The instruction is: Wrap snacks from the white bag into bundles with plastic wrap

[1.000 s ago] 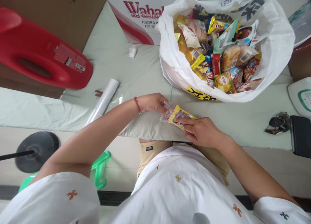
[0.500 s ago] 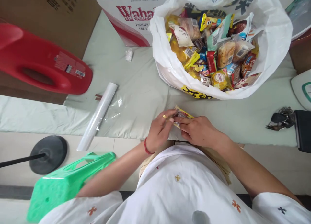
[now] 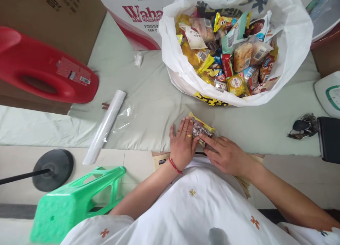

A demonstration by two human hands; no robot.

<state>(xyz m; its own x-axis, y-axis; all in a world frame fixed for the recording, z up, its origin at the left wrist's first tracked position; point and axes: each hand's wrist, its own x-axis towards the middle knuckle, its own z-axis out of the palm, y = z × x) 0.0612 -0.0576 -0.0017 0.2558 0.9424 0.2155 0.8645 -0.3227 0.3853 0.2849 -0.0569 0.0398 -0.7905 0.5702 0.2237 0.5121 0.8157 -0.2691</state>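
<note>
A small snack packet [image 3: 201, 128], brown with a yellow edge, lies on the pale green cloth near its front edge. My left hand [image 3: 182, 143], with a gold ring and a red bracelet, rests flat at the packet's left side, fingers spread a little. From the right, my right hand [image 3: 225, 151] touches the packet's lower right part with extended fingertips. Neither hand is wrapped round it. Beyond the hands stands a white plastic bag [image 3: 170, 50], open at the top and full of wrapped snacks [image 3: 237, 84].
Left on the cloth are a clear film roll [image 3: 105, 126], a red jug [image 3: 77, 78] and a white carton [image 3: 143, 22]. Keys [image 3: 302, 126] and a black object [image 3: 329, 138] lie right. A green stool [image 3: 60, 209] stands on the floor, lower left.
My left hand has turned and flattened, its fingers now pointing forward. My right hand has moved slightly right and nearer my body. More of the packet shows. The view has shifted slightly.
</note>
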